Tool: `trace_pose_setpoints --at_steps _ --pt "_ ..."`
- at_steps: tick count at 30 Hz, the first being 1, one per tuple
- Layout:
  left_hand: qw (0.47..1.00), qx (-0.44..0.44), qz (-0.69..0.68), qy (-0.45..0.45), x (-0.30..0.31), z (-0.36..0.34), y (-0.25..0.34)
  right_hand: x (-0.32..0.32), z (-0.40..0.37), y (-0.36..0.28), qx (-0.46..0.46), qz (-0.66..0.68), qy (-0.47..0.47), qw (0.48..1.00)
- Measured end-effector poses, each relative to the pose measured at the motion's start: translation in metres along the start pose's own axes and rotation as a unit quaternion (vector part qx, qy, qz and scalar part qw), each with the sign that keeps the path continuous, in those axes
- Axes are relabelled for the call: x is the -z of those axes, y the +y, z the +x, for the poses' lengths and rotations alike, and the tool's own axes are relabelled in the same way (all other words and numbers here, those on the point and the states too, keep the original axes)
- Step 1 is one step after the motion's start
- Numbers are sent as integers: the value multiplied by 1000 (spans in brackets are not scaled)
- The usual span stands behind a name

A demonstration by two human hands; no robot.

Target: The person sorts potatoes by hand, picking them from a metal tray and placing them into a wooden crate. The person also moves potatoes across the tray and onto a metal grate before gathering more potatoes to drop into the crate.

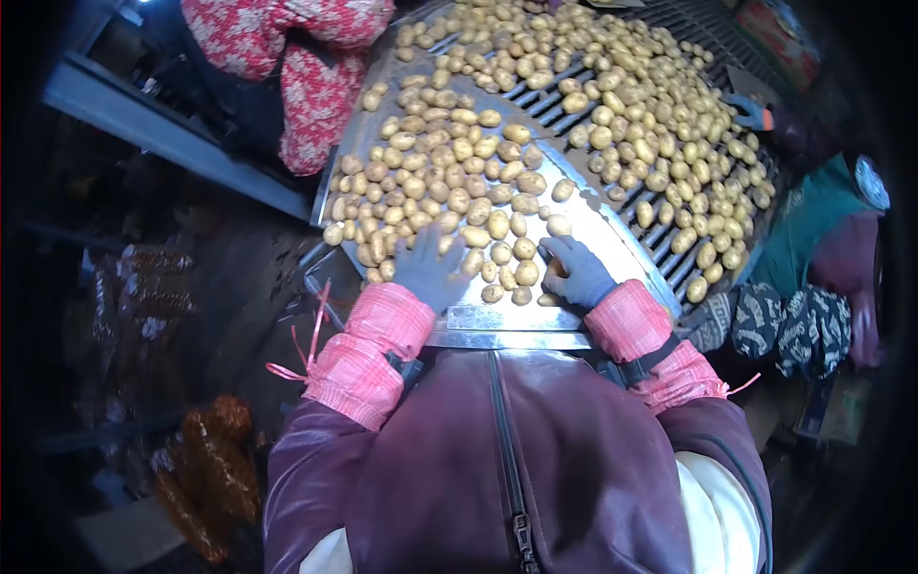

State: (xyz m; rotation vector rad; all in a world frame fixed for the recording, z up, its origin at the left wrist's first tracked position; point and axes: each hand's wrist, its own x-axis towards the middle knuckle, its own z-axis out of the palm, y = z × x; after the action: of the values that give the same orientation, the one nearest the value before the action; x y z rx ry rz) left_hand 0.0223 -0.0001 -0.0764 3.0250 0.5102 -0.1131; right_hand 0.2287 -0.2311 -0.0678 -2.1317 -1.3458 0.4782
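Many potatoes [459, 170] lie loose on a shiny metal tray [595, 251] in front of me. My left hand [430, 270], in a grey-blue glove, rests at the near edge of the pile, its fingers spread and slightly blurred over the potatoes. On the tray's right side, my right hand [579, 274], gloved alike, has its fingers curled. Part of a potato [554, 269] shows between its thumb and fingers; the rest is hidden. Several potatoes, including one potato [526, 273], lie between my hands. Pink checked sleeve covers [371, 349] reach both my wrists.
Beyond the tray, more potatoes lie on a dark slatted rack [545, 103]. A person in a red floral garment [320, 91] stands at the upper left. At the right, another person's gloved hand [749, 113] reaches the potatoes. A blue metal beam [182, 134] runs along the left.
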Motion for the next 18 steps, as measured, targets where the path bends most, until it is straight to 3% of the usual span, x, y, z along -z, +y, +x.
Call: trace_pose_setpoints --at_steps 3,6,9,10,13,16,18 --pt "999 25 28 -26 3 9 -20 9 -9 6 -33 -6 10 999" --pt "996 72 11 -59 16 19 -40 20 -11 -2 -127 39 11 991" --pt "994 91 53 18 -21 12 -73 6 2 22 -177 112 80 975" --pt "993 95 61 -28 -19 10 -78 6 8 22 -174 85 91 977" --pt "994 108 -18 17 -17 1 -85 16 29 -4 -99 -72 101 987" --pt "983 64 -89 148 -10 -17 -83 5 51 -8 -99 -120 33 987" --pt "946 45 -259 187 4 -29 -68 2 57 -8 -103 -154 26 982"
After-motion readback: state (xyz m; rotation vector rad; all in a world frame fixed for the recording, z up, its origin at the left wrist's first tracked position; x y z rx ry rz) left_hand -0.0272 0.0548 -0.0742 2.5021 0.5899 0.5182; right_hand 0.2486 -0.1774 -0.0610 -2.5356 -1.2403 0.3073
